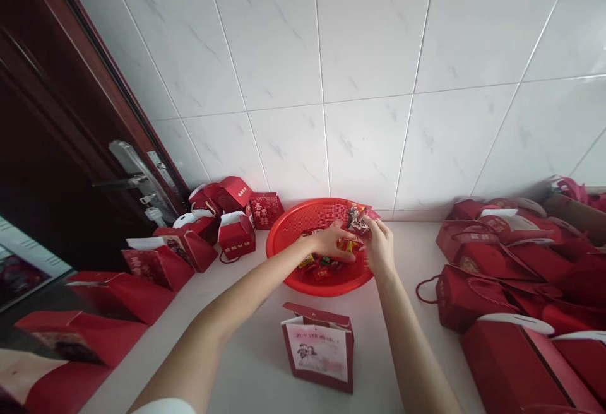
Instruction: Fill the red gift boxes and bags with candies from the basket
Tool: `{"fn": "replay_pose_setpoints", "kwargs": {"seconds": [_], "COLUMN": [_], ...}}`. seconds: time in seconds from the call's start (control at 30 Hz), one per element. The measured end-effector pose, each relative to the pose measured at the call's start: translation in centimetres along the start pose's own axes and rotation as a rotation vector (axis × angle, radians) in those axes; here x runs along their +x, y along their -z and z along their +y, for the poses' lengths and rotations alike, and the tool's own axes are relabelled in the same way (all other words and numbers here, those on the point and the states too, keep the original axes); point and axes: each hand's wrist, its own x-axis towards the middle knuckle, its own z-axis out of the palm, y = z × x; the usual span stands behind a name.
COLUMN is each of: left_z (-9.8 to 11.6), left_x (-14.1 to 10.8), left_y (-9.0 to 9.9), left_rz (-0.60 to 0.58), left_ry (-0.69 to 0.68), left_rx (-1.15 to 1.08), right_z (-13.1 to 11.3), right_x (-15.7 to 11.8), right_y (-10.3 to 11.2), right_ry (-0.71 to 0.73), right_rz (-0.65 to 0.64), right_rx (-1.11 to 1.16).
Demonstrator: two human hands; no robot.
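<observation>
A red plastic basket (291,228) holds several small wrapped candies (322,273) in red, yellow and green. My left hand (331,243) reaches into it from the left, thumb and fingers apart over the candies. At the basket's right rim, my right hand (380,248) pinches a red printed candy packet (358,217); some of the packet is hidden by the fingers. In front of the basket stands an upright gift box (318,351), dark red with a white and pink printed front showing a couple. Its top flap is raised, and neither hand touches it.
Red gift boxes (189,250) line the left side of the white tabletop (255,338). More red boxes with cord handles (473,297) crowd the right. A white tiled wall (369,142) rises behind the basket, and a dark door (71,86) with a metal handle stands at left.
</observation>
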Motion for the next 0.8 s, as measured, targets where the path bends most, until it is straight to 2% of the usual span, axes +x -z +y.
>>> {"fn": "replay_pose_setpoints", "kwargs": {"seconds": [0.07,0.17,0.37,0.5,0.8], "left_z": [0.8,0.7,-1.0,-1.1,-0.5], "left_x": [0.0,-0.1,-0.9,-0.7,-0.8], "left_y": [-0.6,-0.1,2.8,3.8,3.8], "left_rz": [-0.032,-0.012,0.234,0.359,0.337], "left_ry": [-0.025,0.009,0.171,0.208,0.236], "left_rx": [0.008,0.014,-0.090,-0.241,-0.541], "right_z": [0.0,0.0,0.0,0.1,0.3], "right_x": [0.0,0.0,0.0,0.2,0.4], "right_y": [0.0,-0.1,-0.2,-0.1,0.3], "right_ry": [0.005,0.008,-0.010,-0.020,-0.088], "right_rz": [0.006,0.016,0.009,0.010,-0.090], "right_rx": [0.001,0.003,-0.001,-0.013,-0.070]}}
